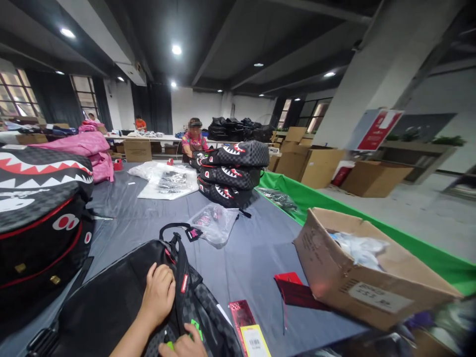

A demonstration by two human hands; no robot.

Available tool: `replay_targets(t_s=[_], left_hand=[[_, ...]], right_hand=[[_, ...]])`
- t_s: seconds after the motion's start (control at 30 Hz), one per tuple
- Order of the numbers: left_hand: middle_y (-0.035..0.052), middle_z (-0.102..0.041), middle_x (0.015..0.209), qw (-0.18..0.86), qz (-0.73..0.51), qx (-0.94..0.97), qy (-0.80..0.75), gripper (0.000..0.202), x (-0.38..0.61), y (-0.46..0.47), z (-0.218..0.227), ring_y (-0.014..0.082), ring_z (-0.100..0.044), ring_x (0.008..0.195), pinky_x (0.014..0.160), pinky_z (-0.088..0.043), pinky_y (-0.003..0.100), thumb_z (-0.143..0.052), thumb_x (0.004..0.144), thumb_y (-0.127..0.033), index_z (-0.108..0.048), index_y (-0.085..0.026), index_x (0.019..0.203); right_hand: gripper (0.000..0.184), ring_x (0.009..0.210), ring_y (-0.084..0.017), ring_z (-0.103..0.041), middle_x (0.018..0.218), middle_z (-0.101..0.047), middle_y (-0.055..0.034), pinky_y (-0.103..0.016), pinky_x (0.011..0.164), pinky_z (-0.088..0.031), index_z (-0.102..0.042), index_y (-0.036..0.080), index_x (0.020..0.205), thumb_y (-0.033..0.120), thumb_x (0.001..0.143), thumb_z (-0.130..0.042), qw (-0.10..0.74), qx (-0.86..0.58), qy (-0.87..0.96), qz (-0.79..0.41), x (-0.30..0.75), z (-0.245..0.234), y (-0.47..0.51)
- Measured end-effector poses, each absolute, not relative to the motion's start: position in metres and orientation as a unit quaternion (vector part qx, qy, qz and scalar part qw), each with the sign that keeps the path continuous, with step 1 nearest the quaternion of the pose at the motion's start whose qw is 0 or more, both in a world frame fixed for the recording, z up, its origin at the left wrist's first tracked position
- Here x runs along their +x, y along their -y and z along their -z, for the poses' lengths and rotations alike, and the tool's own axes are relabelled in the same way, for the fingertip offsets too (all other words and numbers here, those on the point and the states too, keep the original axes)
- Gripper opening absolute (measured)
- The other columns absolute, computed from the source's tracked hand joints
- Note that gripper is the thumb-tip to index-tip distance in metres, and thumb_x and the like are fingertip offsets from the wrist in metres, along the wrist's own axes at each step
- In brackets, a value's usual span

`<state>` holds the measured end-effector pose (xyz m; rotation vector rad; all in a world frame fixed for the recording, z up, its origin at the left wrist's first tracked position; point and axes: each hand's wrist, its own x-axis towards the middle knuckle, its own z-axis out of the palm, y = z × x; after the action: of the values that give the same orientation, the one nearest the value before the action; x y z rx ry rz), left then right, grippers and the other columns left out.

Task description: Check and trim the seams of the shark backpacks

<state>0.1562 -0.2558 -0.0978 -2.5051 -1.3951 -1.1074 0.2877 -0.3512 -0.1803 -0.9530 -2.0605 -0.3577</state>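
A black backpack (111, 287) lies across the near part of the table, its checkered side turned to the right. My left hand (159, 292) rests on it beside the shoulder strap (182, 267), its fingers curled and close together on the black fabric. At the bottom edge my right hand (185, 345) is partly cut off, with thumb and index finger apart. Its index finger is next to a bright green patch (196, 329) on the checkered side. A black hang tag (194, 234) lies by the bag's top loop.
Shark-mouth backpacks (234, 173) are stacked ahead; another bulky one (40, 213) stands at left. A cardboard box (368, 277) holds plastic bags. Red pouches (297, 290), a yellow-edged label (255, 341) and a clear plastic bag (214, 223) lie on the table (256, 248). A person (195, 139) works opposite.
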Motion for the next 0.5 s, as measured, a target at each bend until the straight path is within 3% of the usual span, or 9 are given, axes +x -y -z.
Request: replay_targets(t_s=[0.13,0.23,0.33,0.5], left_hand=[[0.0041,-0.065,0.094,0.029,0.364,-0.805,0.467,0.014,0.158,0.258,0.095,0.0228,-0.059,0.109,0.114,-0.027,0.054,-0.045,0.092,-0.013,-0.056,-0.020,0.087],[0.0038,-0.065,0.093,0.018,0.369,-0.802,0.469,0.013,0.158,0.258,0.095,0.0228,-0.059,0.109,0.114,-0.028,0.053,-0.046,0.091,-0.013,-0.056,-0.020,0.086],[0.0037,-0.064,0.092,0.005,0.375,-0.800,0.468,0.012,0.158,0.254,0.096,0.0228,-0.059,0.109,0.115,-0.027,0.054,-0.048,0.090,-0.013,-0.056,-0.020,0.085],[0.0050,-0.064,0.091,-0.051,0.419,-0.783,0.456,0.011,0.160,0.254,0.093,0.0253,-0.058,0.108,0.113,-0.027,0.059,-0.049,0.088,-0.012,-0.057,-0.019,0.085]], right_hand=[[0.044,0.050,-0.013,-0.049,0.052,-0.054,0.0048,-0.036,0.095,-0.045,-0.067,0.025,0.089,0.036,0.103,-0.027,0.452,-0.359,0.794,0.193,0.288,0.164,0.349],[0.047,0.054,-0.013,-0.051,0.058,-0.058,0.0041,-0.042,0.114,-0.028,-0.068,0.021,0.097,0.037,0.103,-0.024,0.438,-0.355,0.809,0.167,0.295,0.149,0.351],[0.045,0.055,-0.013,-0.052,0.061,-0.060,0.0035,-0.046,0.121,-0.012,-0.069,0.019,0.100,0.034,0.102,-0.026,0.418,-0.349,0.821,0.170,0.299,0.146,0.350],[0.034,0.062,-0.014,-0.059,0.071,-0.067,0.0012,-0.046,0.122,-0.012,-0.066,0.018,0.111,0.025,0.098,-0.035,0.426,-0.350,0.827,0.111,0.300,0.149,0.351]])
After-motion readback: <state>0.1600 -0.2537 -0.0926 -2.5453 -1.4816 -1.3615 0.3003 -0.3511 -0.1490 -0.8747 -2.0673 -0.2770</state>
